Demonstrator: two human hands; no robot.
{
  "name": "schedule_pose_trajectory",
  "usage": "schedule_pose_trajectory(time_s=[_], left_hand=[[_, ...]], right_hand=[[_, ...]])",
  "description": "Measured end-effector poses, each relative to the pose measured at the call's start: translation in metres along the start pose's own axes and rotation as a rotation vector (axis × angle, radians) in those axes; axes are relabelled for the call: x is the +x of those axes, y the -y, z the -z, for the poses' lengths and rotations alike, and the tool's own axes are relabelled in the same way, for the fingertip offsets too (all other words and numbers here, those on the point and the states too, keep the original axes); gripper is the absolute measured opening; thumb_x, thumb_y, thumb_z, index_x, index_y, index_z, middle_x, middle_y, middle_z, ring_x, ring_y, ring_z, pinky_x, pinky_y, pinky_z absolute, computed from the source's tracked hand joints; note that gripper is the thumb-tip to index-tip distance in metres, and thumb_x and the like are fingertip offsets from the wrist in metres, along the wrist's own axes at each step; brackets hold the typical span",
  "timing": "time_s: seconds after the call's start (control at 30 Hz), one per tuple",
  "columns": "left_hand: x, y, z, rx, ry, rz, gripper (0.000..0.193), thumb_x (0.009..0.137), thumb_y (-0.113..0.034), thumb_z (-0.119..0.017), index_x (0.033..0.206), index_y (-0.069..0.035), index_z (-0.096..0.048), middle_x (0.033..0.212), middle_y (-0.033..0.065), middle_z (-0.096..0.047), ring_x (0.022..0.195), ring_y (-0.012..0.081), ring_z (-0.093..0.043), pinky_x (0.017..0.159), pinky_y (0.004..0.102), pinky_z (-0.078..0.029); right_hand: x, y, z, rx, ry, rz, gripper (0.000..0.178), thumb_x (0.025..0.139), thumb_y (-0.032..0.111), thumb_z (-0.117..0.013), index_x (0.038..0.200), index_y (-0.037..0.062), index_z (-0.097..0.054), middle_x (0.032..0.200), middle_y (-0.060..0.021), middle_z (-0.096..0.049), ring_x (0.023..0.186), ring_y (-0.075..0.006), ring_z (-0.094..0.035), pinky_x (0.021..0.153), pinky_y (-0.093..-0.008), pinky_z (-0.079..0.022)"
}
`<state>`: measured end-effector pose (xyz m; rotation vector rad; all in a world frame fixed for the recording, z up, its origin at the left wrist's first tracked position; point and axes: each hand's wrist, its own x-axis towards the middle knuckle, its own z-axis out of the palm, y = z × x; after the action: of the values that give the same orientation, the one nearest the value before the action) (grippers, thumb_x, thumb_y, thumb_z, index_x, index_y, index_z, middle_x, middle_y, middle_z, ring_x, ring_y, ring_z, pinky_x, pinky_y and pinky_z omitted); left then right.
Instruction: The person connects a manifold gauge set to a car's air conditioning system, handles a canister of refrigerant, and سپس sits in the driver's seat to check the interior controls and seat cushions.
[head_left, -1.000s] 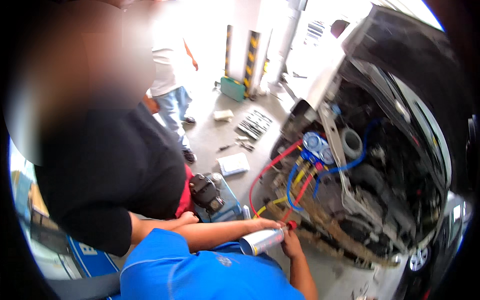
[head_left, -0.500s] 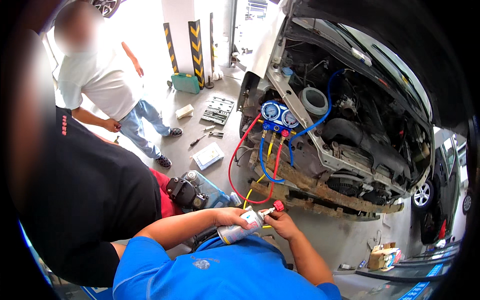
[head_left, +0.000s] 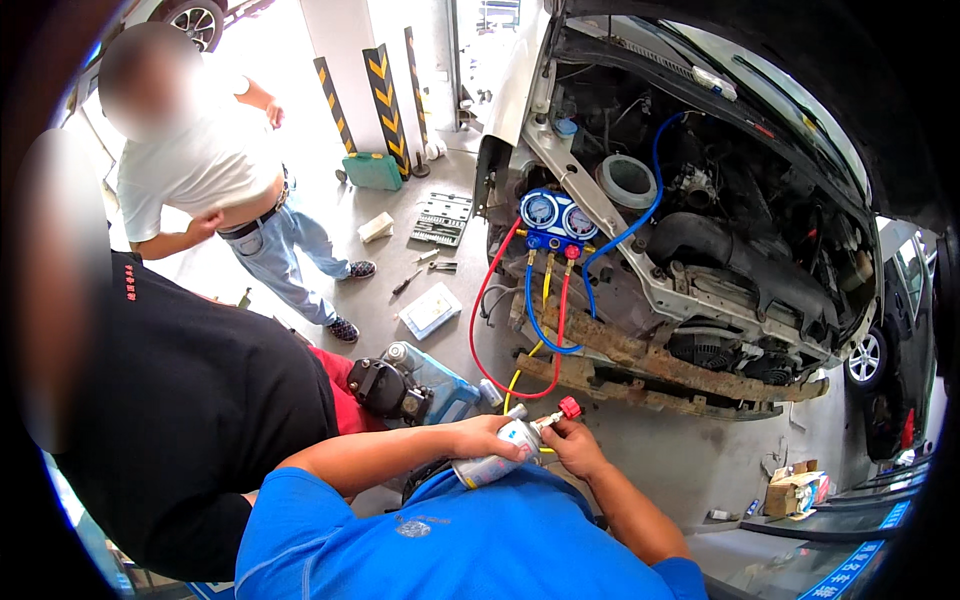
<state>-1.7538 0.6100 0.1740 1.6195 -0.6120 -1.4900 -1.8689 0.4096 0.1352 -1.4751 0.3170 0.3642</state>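
My left hand (head_left: 488,436) grips a silver refrigerant can (head_left: 497,463), held tilted in front of my blue shirt. My right hand (head_left: 574,447) pinches the red-knobbed tap valve (head_left: 569,407) at the can's top. A yellow hose (head_left: 520,372) runs from there up to a blue manifold gauge set (head_left: 556,217) that hangs on the car's open front (head_left: 700,250). Red (head_left: 484,320) and blue (head_left: 640,215) hoses loop from the gauges.
A blue and black vacuum pump (head_left: 412,386) stands on the floor just beyond my hands. A person in black (head_left: 180,420) crouches at my left and a person in a white shirt (head_left: 215,165) stands behind. A socket set (head_left: 441,217), green case (head_left: 372,170) and cardboard box (head_left: 795,492) lie around.
The view has swung so the car's front and the standing person sit more fully in frame. Both hands stay on the can and its valve, now a little lower in view.
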Motion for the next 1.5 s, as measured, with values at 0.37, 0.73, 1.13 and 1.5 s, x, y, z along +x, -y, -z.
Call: schedule_pose_trajectory(time_s=[0.37, 0.73, 1.13, 1.5], left_hand=[[-0.010, -0.035, 0.064, -0.858, 0.096, -0.579, 0.100, 0.068, -0.060, -0.069, 0.141, -0.007, -0.026, 0.138, 0.0172, -0.040, 0.127, 0.0295, -0.040, 0.103, 0.0467, -0.035], [0.078, 0.015, 0.031, -1.174, -0.281, -0.675, 0.062, 0.090, -0.057, -0.041, 0.118, -0.003, -0.051, 0.111, 0.0118, -0.059, 0.105, 0.0248, -0.055, 0.091, 0.0407, -0.042], [0.068, -0.002, 0.009, -1.280, -0.616, -0.678, 0.062, 0.077, -0.058, -0.064, 0.118, -0.014, -0.049, 0.107, 0.0014, -0.059, 0.094, 0.0185, -0.057, 0.078, 0.0345, -0.046], [0.114, -0.021, -0.038, -1.323, -0.974, -0.715, 0.059, 0.080, -0.062, -0.055, 0.114, -0.013, -0.050, 0.095, 0.0025, -0.060, 0.085, 0.0183, -0.058, 0.074, 0.0350, -0.046]], right_hand=[[0.039, 0.029, 0.012, 0.533, -0.231, 0.220, 0.026, 0.096, 0.024, -0.050, 0.105, 0.0011, -0.058, 0.091, -0.0026, -0.059, 0.080, -0.0114, -0.052, 0.076, -0.0273, -0.043], [0.041, 0.043, -0.026, -1.004, -0.316, 0.632, 0.064, 0.078, 0.018, -0.067, 0.132, -0.0003, -0.037, 0.119, -0.0179, -0.051, 0.109, -0.0303, -0.050, 0.095, -0.0387, -0.039], [0.043, 0.079, 0.005, -1.020, -0.213, 0.714, 0.039, 0.080, 0.026, -0.067, 0.107, 0.0017, -0.052, 0.086, -0.0113, -0.060, 0.073, -0.0206, -0.059, 0.064, -0.0339, -0.047], [0.062, 0.049, 0.070, -0.214, 0.112, 0.387, 0.041, 0.094, 0.042, -0.046, 0.103, 0.0026, -0.054, 0.079, -0.0073, -0.059, 0.063, -0.0204, -0.054, 0.061, -0.0303, -0.044]])
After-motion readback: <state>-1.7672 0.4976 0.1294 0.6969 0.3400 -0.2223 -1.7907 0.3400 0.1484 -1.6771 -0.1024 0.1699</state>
